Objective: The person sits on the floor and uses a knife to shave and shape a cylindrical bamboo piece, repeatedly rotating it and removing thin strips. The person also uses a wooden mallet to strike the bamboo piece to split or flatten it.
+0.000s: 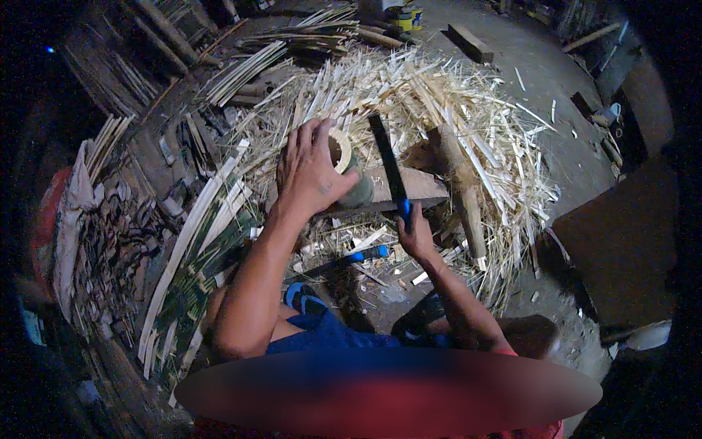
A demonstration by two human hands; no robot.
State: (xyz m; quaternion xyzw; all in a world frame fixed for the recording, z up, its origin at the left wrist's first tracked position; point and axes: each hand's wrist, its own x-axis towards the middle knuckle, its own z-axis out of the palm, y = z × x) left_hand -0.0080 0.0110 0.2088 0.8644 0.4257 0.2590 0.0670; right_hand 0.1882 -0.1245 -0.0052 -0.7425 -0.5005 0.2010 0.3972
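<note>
Head view: left hand [311,172] wraps the bamboo tube [357,186], standing on the wooden block [404,186]; right hand [417,235] grips the blue-handled knife [387,159] — a clean stroke wants that left hold steady, low

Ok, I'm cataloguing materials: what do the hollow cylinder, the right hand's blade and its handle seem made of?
Hollow cylinder: likely bamboo, smooth green outside, pale cut rim.
Blade: probably dark, matt steel, judging by its thin, straight form.
Handle: perhaps plastic or rubber, bright blue; finish unclear.
</note>
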